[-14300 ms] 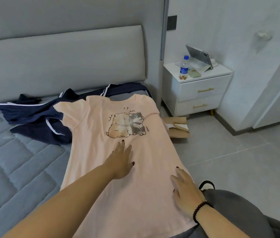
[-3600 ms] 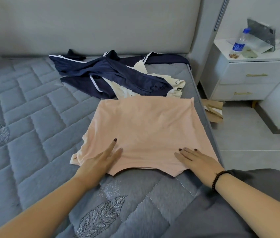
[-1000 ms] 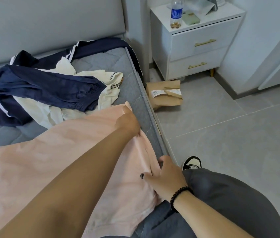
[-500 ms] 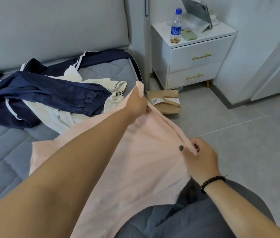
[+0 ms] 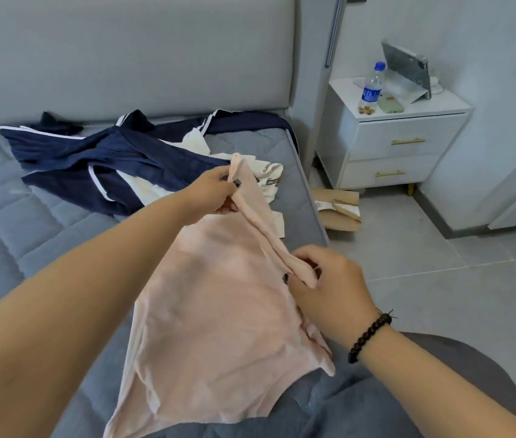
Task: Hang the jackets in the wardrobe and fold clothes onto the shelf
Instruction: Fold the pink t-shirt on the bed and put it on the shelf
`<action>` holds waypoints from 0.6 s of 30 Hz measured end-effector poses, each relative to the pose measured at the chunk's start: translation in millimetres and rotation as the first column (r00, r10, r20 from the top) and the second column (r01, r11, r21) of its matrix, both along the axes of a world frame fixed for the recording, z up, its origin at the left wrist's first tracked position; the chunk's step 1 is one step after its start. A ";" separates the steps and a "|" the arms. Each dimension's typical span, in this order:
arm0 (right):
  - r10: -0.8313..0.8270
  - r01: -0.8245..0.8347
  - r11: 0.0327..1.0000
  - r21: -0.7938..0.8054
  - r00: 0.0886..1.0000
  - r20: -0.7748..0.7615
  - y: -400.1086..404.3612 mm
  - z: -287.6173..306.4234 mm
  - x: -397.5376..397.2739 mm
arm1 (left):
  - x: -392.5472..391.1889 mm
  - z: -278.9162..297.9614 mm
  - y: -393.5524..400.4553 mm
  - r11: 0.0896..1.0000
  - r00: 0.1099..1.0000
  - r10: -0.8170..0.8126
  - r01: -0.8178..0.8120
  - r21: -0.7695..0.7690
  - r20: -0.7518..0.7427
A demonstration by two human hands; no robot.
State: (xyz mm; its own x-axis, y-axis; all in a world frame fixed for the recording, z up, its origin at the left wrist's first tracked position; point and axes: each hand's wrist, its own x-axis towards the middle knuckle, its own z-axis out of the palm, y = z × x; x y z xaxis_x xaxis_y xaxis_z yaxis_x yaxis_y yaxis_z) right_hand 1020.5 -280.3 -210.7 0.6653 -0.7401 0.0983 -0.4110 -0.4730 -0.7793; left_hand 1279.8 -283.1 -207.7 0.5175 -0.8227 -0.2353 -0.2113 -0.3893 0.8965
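A person's left hand (image 5: 215, 192) and right hand (image 5: 326, 289) each pinch one edge of a pink T-shirt (image 5: 218, 298), now lifted off the mattress (image 5: 13, 222) where it lay flat seconds ago, apparently bringing that edge over for another fold; navy jackets (image 5: 98, 156) wait behind.

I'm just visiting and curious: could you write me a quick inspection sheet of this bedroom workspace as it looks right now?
Surface: grey quilted mattress.
Job's things: pink T-shirt, lifted along one edge; navy jacket and cream garment heaped near the headboard.
Clutter: brown paper package on the floor.
Hands: left hand and right hand each pinch the shirt's raised edge.
Cables: nothing seen.
Surroundings: white nightstand with a water bottle, a phone and a propped tablet.
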 end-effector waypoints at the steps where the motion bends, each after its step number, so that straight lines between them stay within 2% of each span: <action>1: 0.047 -0.047 0.999 -0.003 0.999 -0.013 14.6 -2.2 11.8 | 11.3 -1.6 16.0 1.000 0.999 0.007 -0.008 0.028 0.031; 7: 0.319 -0.320 0.947 0.027 0.931 -0.178 97.1 -37.0 80.0 | 62.1 -37.9 99.2 0.981 0.990 0.135 -0.138 0.137 0.034; 14: 0.440 -0.425 0.897 0.125 0.828 -0.347 153.2 -76.5 137.0 | 92.5 -93.7 155.6 0.929 0.952 0.297 -0.306 0.208 0.073; 18: 0.529 -0.482 0.848 0.219 0.758 -0.382 164.8 -98.2 143.2 | 87.7 -123.5 173.0 0.906 0.927 0.375 -0.360 0.220 -0.026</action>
